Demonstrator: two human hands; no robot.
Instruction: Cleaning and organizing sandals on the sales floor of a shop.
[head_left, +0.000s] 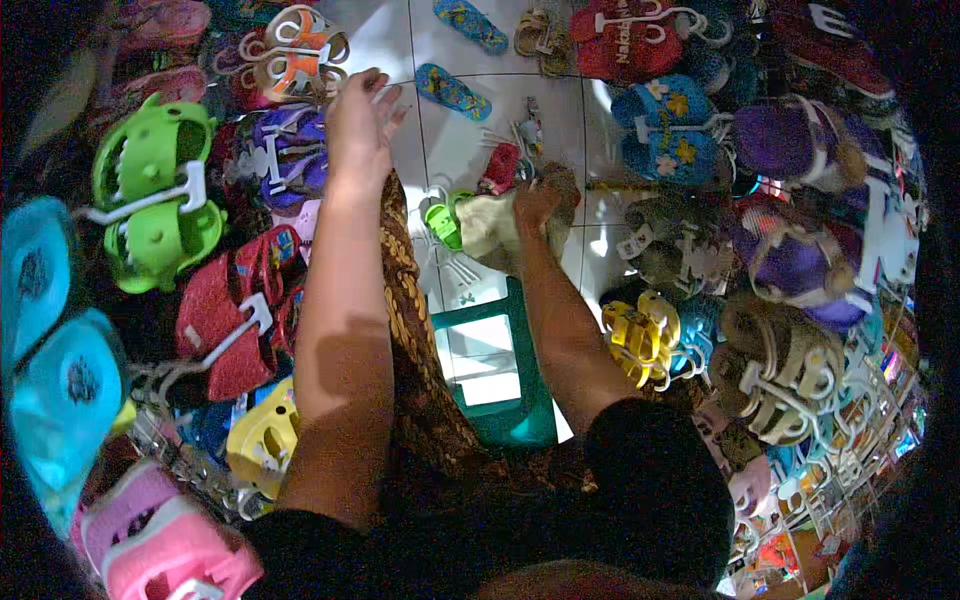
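Observation:
My left hand (367, 135) is raised with its fingers apart and nothing in them. It is close to a pair of orange and white sandals (300, 56) and a pair of purple sandals (292, 154) on hangers. Low over the floor, my right hand (536, 210) is closed on a pale beige cloth (487, 229); its fingertips are hard to make out. A small bright green sandal (444, 223) lies against the cloth's left side. Just beyond is a small red item (499, 169), too blurred to name, beside some loose hangers.
A green plastic stool (536, 375) stands before me. Two blue patterned flip-flops (454, 91) lie on the tiled floor (502, 97). Footwear on hangers crowds both sides, including green clogs (157, 142), red shoes (225, 330), blue flowered slippers (664, 131) and yellow sandals (641, 330).

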